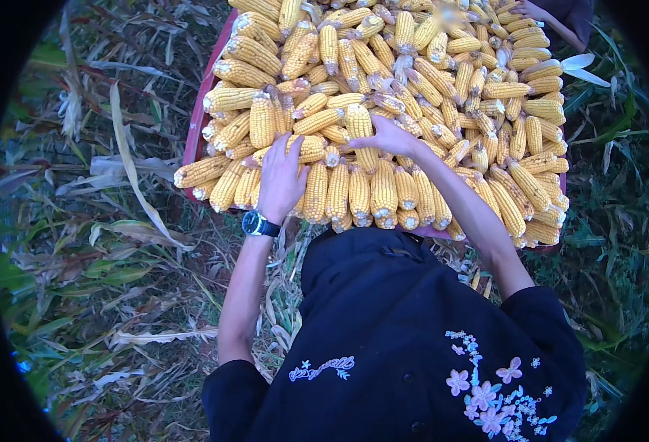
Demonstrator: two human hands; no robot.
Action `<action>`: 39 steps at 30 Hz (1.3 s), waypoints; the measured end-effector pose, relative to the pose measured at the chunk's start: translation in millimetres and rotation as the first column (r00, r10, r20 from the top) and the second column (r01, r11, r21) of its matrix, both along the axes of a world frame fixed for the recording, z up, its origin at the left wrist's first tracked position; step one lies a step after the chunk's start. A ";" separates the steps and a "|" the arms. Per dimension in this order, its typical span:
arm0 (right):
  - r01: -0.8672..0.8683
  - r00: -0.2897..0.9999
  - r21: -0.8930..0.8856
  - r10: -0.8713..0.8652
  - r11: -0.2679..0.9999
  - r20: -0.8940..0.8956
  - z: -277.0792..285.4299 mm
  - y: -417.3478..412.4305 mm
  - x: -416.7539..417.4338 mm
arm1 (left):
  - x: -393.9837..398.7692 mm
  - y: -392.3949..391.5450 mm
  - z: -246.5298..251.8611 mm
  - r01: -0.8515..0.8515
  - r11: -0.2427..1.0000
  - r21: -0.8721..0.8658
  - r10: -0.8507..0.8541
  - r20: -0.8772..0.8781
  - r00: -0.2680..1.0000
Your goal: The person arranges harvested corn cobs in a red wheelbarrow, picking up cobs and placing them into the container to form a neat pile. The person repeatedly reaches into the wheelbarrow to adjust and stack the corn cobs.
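Note:
Husked yellow corn cobs (316, 188) fill a red cart bed in front of me, with a row laid side by side along the near edge. My left hand (281, 168), below a wristwatch (260, 224), rests on cobs at the near left, fingers over a cob lying crosswise (309, 148). My right hand (382, 137) is at the middle of the heap, thumb and fingers around the right side of a cob (359, 122) that points toward me; whether it grips the cob firmly is unclear.
The cart's red rim (196, 124) shows at the left. Another person's hand (526, 10) touches the heap at the far right corner. Dry corn leaves and stalks (131, 160) cover the ground at the left, with green plants (606, 221) at the right. A pale husk (581, 67) sticks out at the right.

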State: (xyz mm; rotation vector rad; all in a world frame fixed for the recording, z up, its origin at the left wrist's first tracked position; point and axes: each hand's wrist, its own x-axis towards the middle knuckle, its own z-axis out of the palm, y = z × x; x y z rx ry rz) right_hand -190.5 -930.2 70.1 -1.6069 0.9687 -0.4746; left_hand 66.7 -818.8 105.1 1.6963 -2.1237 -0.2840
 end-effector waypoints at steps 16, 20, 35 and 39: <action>-0.327 0.869 -0.042 0.283 0.944 -0.406 -17.3 40.7 -14.9 | 9.0 -22.5 -17.5 0.081 0.990 0.118 -0.102 0.183 0.978; -0.312 0.880 -0.143 0.229 0.939 -0.417 -32.4 45.8 -19.9 | -29.6 -24.8 -10.6 0.230 0.964 0.136 -0.224 -0.058 0.973; 0.462 0.655 -0.400 -0.609 0.792 -0.448 -72.9 -62.1 -91.1 | -77.8 -23.7 -63.8 0.343 0.862 0.373 -0.176 -0.414 0.893; 0.427 0.659 -0.567 -0.672 0.704 -0.338 -80.7 -58.3 -66.4 | -73.5 6.3 -40.7 0.256 0.892 0.372 -0.107 -0.377 0.920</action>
